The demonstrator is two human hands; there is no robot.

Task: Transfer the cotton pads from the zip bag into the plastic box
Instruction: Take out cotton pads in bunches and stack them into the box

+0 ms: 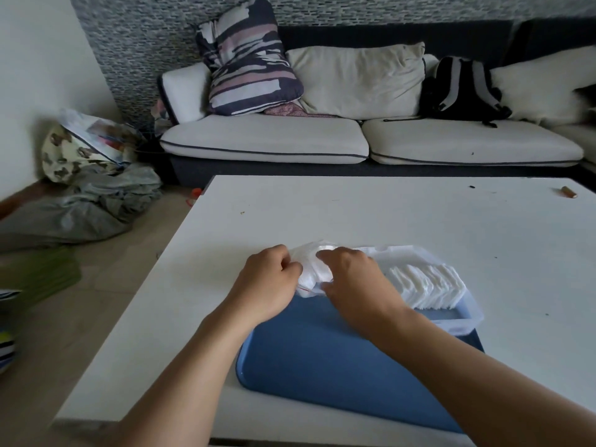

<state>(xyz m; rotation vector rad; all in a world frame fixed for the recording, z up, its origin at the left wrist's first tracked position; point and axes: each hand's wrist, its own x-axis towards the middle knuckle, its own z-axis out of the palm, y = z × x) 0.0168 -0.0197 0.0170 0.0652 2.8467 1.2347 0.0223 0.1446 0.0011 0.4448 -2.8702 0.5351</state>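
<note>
On the white table, both hands hold the zip bag at the left end of the clear plastic box. The left hand pinches its left side with curled fingers; the right hand grips its right side. A row of cotton pads stands in the box, which rests on a blue tray.

Pads in box — bag seemingly left.
</note>
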